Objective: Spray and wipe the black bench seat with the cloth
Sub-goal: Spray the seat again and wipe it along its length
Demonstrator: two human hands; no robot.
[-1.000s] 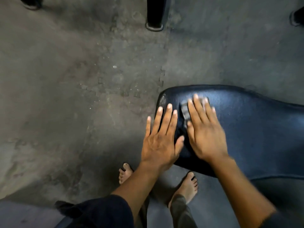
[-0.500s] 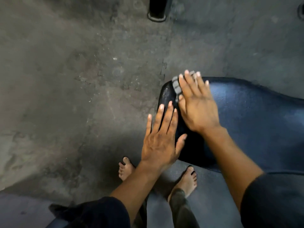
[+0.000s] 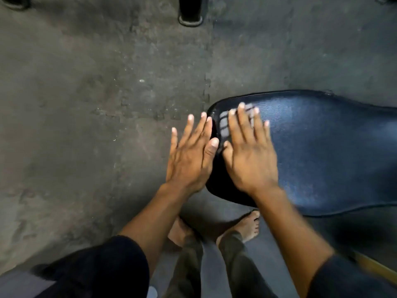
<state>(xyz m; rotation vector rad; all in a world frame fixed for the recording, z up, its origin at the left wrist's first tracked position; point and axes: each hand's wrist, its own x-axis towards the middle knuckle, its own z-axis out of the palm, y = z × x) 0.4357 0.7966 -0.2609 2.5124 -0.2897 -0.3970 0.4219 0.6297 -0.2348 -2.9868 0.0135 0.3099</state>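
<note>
The black bench seat [image 3: 322, 151] runs from the middle of the view to the right edge, its rounded left end in front of me. My right hand [image 3: 251, 155] lies flat on that end, fingers spread, pressing a grey checked cloth [image 3: 224, 123] against the seat. Only a strip of the cloth shows beside and beyond my fingers; the hand is blurred. My left hand [image 3: 189, 160] is open and flat at the seat's left edge, fingers apart, holding nothing. No spray bottle is in view.
Rough grey concrete floor [image 3: 86, 125] fills the left and top. A black furniture leg [image 3: 190, 11] stands at the top centre. My bare feet [image 3: 247, 226] stand just below the seat's near edge. A yellowish strip [image 3: 373, 267] shows at the bottom right.
My right hand pushed the cloth out to the seat's far left corner, then slid it back toward me a little. My left hand stayed at the seat's left edge.
</note>
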